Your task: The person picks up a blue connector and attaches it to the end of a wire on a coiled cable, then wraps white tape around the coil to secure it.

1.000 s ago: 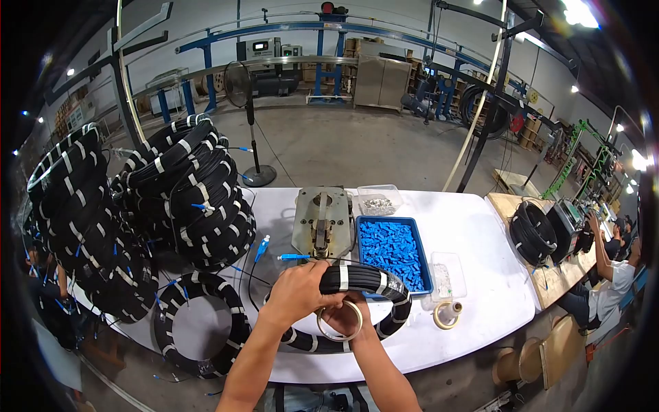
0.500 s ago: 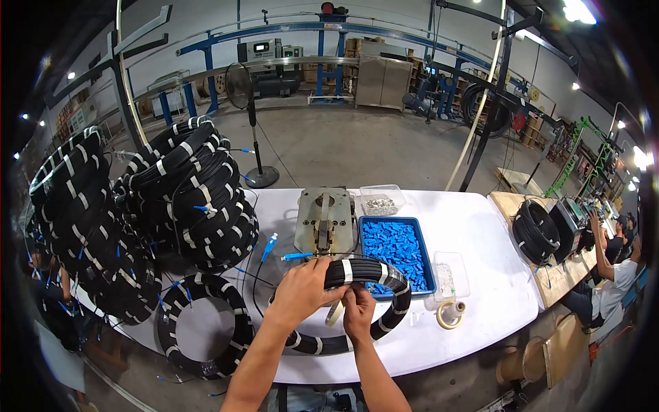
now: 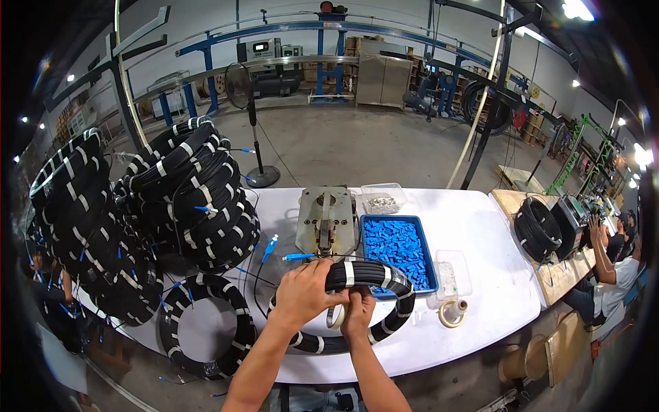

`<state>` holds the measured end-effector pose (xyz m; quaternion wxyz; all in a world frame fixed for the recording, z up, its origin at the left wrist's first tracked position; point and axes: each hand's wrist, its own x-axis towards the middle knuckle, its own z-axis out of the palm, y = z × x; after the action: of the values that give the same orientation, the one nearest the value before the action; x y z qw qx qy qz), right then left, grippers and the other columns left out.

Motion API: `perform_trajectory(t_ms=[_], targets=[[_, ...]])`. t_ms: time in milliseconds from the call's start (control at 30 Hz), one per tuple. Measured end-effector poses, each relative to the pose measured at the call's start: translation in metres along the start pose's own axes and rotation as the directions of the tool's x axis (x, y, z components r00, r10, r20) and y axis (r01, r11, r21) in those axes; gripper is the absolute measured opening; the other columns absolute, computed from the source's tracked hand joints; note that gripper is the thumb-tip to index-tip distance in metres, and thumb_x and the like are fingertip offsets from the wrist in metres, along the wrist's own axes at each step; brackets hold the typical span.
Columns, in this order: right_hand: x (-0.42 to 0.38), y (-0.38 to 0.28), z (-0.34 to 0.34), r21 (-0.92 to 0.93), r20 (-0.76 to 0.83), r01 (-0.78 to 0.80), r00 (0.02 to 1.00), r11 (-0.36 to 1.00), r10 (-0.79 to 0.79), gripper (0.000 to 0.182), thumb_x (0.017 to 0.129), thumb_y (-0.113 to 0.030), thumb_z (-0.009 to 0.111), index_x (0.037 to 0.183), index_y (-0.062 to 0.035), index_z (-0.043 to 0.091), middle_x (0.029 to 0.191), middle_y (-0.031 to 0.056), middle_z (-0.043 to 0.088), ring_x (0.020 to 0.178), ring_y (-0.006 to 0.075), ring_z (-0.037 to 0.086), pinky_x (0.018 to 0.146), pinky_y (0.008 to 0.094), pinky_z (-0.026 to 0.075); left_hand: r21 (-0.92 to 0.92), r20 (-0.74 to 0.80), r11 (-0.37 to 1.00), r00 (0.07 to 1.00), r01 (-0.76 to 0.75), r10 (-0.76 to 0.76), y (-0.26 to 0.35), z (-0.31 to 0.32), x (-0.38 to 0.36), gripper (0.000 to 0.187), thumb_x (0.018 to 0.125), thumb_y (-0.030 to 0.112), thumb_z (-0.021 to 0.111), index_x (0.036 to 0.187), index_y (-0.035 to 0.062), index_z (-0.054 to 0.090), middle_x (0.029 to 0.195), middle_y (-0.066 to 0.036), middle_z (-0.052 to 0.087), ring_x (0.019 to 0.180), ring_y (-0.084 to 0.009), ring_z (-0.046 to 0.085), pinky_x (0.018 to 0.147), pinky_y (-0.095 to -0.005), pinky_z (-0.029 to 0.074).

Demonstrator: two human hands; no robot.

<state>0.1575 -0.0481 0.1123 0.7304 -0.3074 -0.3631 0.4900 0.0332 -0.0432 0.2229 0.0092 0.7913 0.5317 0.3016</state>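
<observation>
A coil of black cable with white tape bands is held tilted over the table's front part. My left hand is closed around its upper left part. Below the coil's top edge, my right hand is closed, its fingertips partly hidden by the cable. A pale roll of tape hangs inside the ring against my right hand; exactly how the fingers grip it is hard to see. Two blue connectors, one upright and one level, stick out beyond my left hand.
A metal press-like fixture stands behind the coil. Beside it are a blue tray of blue connector parts, clear boxes and another tape roll. Tall stacks of coils and a single coil occupy the left. People sit at far right.
The tape roll between my hands has turned, showing more of its ring. My right hand has shifted slightly. The coil stays nearly in place.
</observation>
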Motion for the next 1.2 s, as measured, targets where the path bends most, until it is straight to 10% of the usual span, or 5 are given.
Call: perform_trajectory(t_ms=[633, 767, 867, 967, 1200], targets=[[0.023, -0.015, -0.017, 0.253, 0.065, -0.605, 0.789, 0.754, 0.611, 0.021, 0.091, -0.004, 0.057, 0.11, 0.0031, 0.063, 0.098, 0.0117, 0.068, 0.085, 0.0222, 0.068, 0.075, 0.035, 0.057, 0.028, -0.034, 0.998, 0.998, -0.051, 0.052, -0.004, 0.008, 0.002, 0.068, 0.07, 0.055, 0.077, 0.113, 0.0042, 0.061, 0.098, -0.014, 0.069, 0.088, -0.0337, 0.068, 0.075, -0.0426, 0.054], [0.03, 0.003, -0.022, -0.651, 0.127, -0.193, 0.926, 0.734, 0.356, 0.031, 0.094, -0.009, 0.053, 0.123, 0.0016, 0.059, 0.124, 0.0158, 0.062, 0.116, 0.024, 0.059, 0.102, 0.0366, 0.043, 0.028, -0.002, 0.998, 0.999, -0.051, 0.051, -0.001, 0.009, -0.001, 0.059, 0.07, 0.042, 0.082, 0.112, 0.0068, 0.061, 0.096, -0.013, 0.069, 0.087, -0.0329, 0.068, 0.074, -0.0425, 0.054], [0.043, 0.017, -0.031, -0.954, 0.294, 0.213, 0.806, 0.211, 0.515, 0.035, 0.091, -0.009, 0.053, 0.123, 0.004, 0.06, 0.122, 0.022, 0.063, 0.114, 0.0339, 0.062, 0.101, 0.0425, 0.046, 0.013, -0.001, 0.996, 0.997, -0.083, 0.083, 0.004, 0.008, -0.003, 0.054, 0.07, 0.036, 0.082, 0.111, 0.0075, 0.061, 0.095, -0.012, 0.069, 0.087, -0.0323, 0.068, 0.074, -0.0422, 0.055], [0.04, 0.084, -0.075, -0.779, 0.514, 0.47, 0.858, 0.414, -0.008, 0.028, 0.088, -0.011, 0.056, 0.111, 0.0038, 0.065, 0.11, 0.0269, 0.064, 0.102, 0.0435, 0.062, 0.09, 0.0501, 0.049, 0.016, -0.001, 0.997, 0.997, -0.071, 0.071, 0.009, 0.008, 0.0, 0.048, 0.072, 0.033, 0.081, 0.108, 0.0069, 0.062, 0.094, -0.011, 0.069, 0.086, -0.0315, 0.068, 0.074, -0.042, 0.055], [0.034, 0.083, -0.081, -0.869, 0.218, 0.071, 0.943, 0.489, 0.25, 0.027, 0.094, -0.02, 0.055, 0.092, 0.0055, 0.064, 0.09, 0.0305, 0.066, 0.09, 0.0485, 0.063, 0.079, 0.0524, 0.05, -0.002, -0.058, 0.999, 0.997, -0.055, 0.055, 0.012, 0.008, 0.003, 0.05, 0.07, 0.032, 0.081, 0.108, 0.0053, 0.065, 0.094, -0.011, 0.07, 0.084, -0.0305, 0.069, 0.073, -0.0419, 0.056]])
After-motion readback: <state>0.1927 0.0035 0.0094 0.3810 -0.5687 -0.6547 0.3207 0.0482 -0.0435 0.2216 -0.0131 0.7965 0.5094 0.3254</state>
